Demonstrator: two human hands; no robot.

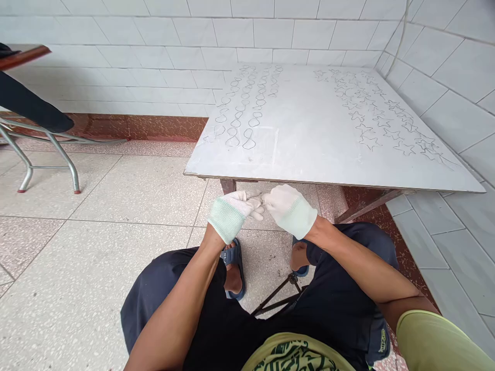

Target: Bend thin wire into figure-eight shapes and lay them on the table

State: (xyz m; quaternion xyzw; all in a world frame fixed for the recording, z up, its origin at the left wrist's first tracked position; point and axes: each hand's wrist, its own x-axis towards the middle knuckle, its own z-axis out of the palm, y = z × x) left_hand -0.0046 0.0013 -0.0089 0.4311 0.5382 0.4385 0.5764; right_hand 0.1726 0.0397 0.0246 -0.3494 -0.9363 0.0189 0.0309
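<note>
My left hand [247, 203] and my right hand [280, 201], both in white gloves with pale green cuffs, meet just below the front edge of the white table [305, 139]. The fingers of each are bent and pressed together at the tips. Whatever they pinch is too small or too covered to make out. On the tabletop's left side lie rows of thin figure-eight wire shapes [249, 139]. Several thin wire star shapes [369, 139] are spread in rows on the right side.
White tiled walls stand behind and to the right of the table. A metal-legged stool [50, 149] and another person's dark-clothed leg [31, 105] are at far left. My knees flank the hands, with sandals [235, 268] on the speckled floor and thin black legs [284, 299] between.
</note>
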